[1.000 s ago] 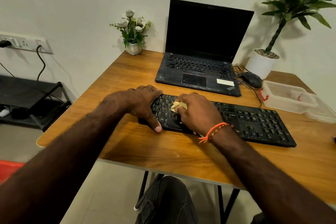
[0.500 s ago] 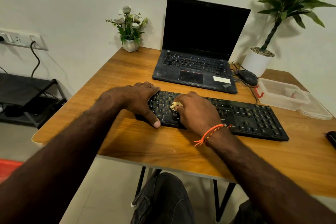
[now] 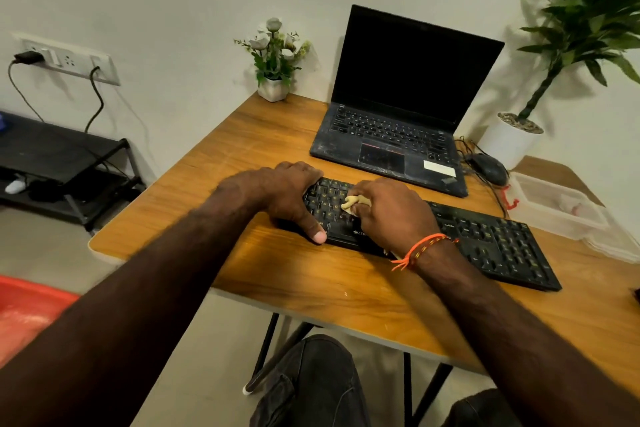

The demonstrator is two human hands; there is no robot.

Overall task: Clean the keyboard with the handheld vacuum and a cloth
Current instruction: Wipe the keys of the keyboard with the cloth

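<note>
- We note the black keyboard point(image 3: 485, 239) lying along the table's point(image 3: 242, 142) near edge, running toward the right edge.
- Left hand point(image 3: 284, 194) rests on the keyboard's left end, fingers curled over its far rim, thumb pressed against its near rim.
- Right hand point(image 3: 391, 211) is bunched around a small pale cloth point(image 3: 353, 202), pressing it onto the left-side keys.
- Open laptop point(image 3: 398, 121) stands behind the keyboard, near the far edge; flower pot point(image 3: 273, 88) at the far left corner.
</note>
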